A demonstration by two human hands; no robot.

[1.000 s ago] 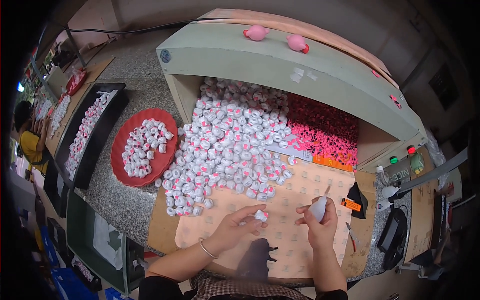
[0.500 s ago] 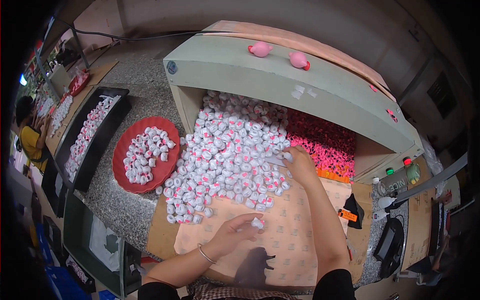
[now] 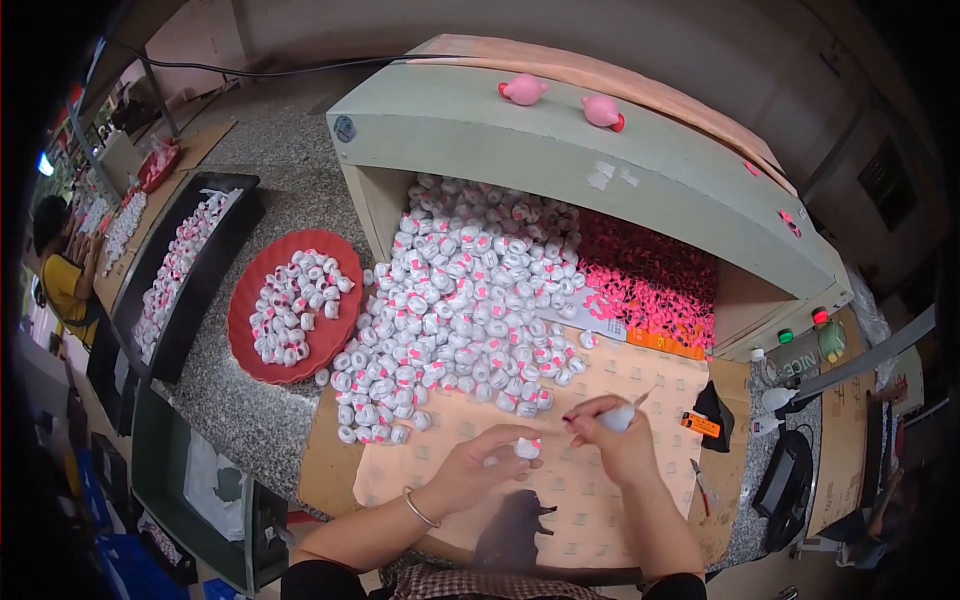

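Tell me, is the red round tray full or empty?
Partly full. The red round tray holds a heap of small white and pink pieces in its middle, with bare red showing around them.

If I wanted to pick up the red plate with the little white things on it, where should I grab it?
Probably hold the red plate by its bare raised rim with both hands, at opposite edges. Come from the near-left side: the white pieces sit toward its middle, and the big pile crowds its right edge. Keep it level.
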